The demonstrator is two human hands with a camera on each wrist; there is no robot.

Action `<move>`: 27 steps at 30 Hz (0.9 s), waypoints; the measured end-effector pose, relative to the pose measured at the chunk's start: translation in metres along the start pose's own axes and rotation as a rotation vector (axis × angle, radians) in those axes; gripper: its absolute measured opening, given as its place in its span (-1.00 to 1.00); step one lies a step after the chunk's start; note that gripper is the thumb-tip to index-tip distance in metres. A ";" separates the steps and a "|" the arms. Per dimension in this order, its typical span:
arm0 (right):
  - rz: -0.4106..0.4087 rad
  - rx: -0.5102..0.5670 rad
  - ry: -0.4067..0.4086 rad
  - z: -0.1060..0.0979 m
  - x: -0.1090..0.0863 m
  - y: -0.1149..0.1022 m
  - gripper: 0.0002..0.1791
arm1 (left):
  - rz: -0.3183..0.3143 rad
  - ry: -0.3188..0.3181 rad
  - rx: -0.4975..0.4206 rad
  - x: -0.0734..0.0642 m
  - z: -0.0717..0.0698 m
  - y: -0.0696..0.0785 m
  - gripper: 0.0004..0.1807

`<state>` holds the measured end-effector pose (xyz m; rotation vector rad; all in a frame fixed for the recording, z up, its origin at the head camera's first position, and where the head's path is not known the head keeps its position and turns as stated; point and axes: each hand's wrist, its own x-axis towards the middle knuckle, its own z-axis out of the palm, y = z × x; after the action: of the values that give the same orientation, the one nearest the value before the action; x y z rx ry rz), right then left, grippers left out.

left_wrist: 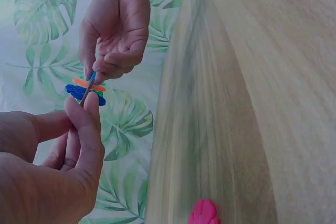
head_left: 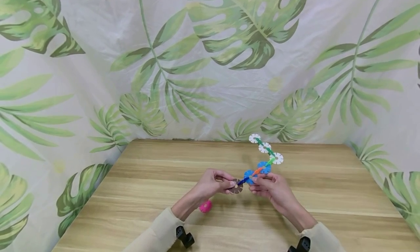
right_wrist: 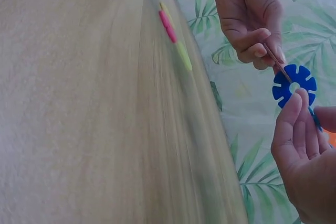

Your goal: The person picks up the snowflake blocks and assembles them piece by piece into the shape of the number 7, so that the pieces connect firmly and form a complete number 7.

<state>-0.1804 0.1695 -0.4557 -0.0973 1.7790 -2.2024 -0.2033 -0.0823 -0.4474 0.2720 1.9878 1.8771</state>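
A chain of notched plastic discs runs up and to the right in the head view. My left hand [head_left: 214, 182] pinches the brown disc [head_left: 237, 187] at its lower end between thumb and fingers. That disc meets a dark blue disc [right_wrist: 310, 80], which is seen edge-on from the head. My right hand [head_left: 273, 189] pinches the chain around the lower light blue disc [head_left: 248, 174], partly covering it. Beyond come an orange disc [head_left: 258, 171], another light blue disc [head_left: 265, 167], then green discs alternating with white discs [head_left: 277, 158].
A pink disc [head_left: 205, 207] lies on the wooden table [head_left: 164, 164] beside my left forearm. In the right wrist view, a pink piece [right_wrist: 168, 27] and a yellow-green piece [right_wrist: 184, 56] show edge-on in a row. A leaf-patterned cloth [head_left: 183, 99] hangs behind the table.
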 end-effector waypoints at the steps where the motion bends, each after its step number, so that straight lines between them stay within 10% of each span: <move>1: -0.001 0.005 -0.001 0.000 0.000 0.000 -0.79 | 0.000 0.000 0.011 0.000 0.000 0.000 -0.79; 14: -0.028 -0.008 -0.010 -0.003 0.003 -0.002 -0.83 | 0.195 0.132 0.660 0.001 -0.049 -0.020 -0.87; 27: -0.016 -0.016 0.033 -0.001 0.001 -0.005 -0.86 | 0.161 0.028 0.787 -0.016 -0.082 -0.030 -0.74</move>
<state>-0.1827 0.1714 -0.4518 -0.0793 1.8198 -2.2131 -0.2182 -0.1659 -0.4731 0.6304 2.7043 1.0805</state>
